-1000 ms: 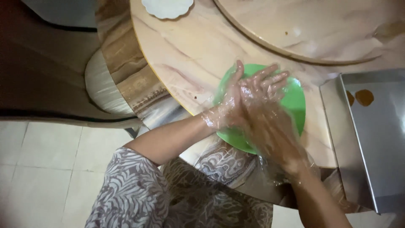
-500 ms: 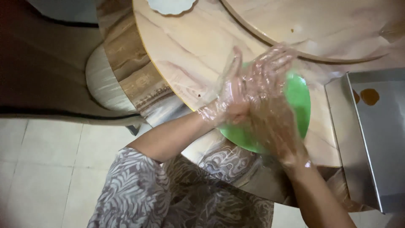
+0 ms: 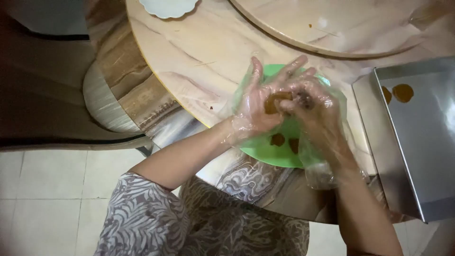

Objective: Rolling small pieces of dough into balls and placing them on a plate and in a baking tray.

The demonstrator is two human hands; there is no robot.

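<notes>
Clear plastic gloves cover both of your hands, and they meet right over the green plate [image 3: 265,149] at the near edge of the marble-patterned round bench [image 3: 189,61]. Your left hand [image 3: 258,106] is open, fingers spread and pointing away from you, palm turned toward the right, with a brown lump of dough [image 3: 272,103] resting against it. Your right hand [image 3: 315,106] is curled, its fingers closed onto that same lump from the other side, so the dough sits pinched between the left palm and the right fingertips, above the plate rather than on it. A darker bit shows by the right fingers, too blurred to tell what it is. Down on the plate itself lie two small brown pieces [image 3: 278,140], just beside each other below your hands. To your right, a metal baking tray [image 3: 426,142] sits on the bench with two brown rounds [image 3: 403,92] near its far corner, well apart from the plate. Farther away there's a raised round turntable [image 3: 332,23], and a pale scalloped dish [image 3: 168,7] at the top edge.
</notes>
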